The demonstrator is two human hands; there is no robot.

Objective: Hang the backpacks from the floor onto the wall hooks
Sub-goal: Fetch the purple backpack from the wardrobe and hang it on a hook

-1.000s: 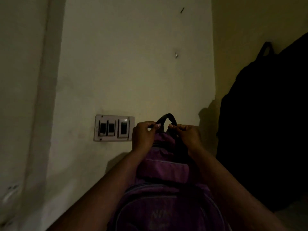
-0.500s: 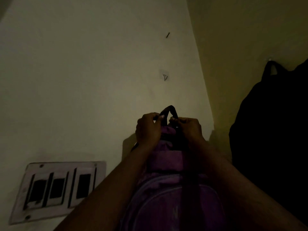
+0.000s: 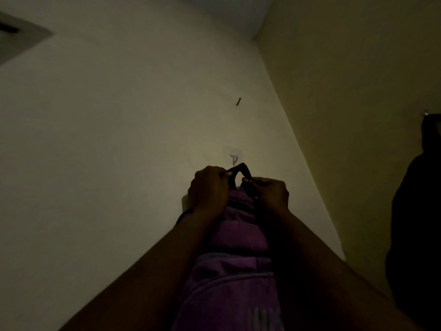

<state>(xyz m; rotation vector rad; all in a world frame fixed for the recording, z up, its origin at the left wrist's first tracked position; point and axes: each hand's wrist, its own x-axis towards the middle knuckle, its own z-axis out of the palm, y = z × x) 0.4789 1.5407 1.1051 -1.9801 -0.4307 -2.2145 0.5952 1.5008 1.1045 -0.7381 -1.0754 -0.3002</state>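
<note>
Two bare forearms frame a purple fabric backpack [image 3: 233, 266] raised against the pale wall [image 3: 107, 151]. Left hand [image 3: 210, 189] and right hand [image 3: 268, 194] each pinch its black top loop [image 3: 243, 169], spread open just below a small clear wall hook [image 3: 233, 158]. Farther up, a dark nail [image 3: 238, 101]. Black backpack [image 3: 415, 235] hangs at right.

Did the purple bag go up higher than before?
Yes. The purple backpack rose: its black loop now sits just under the clear wall hook, far closer than before.
</note>
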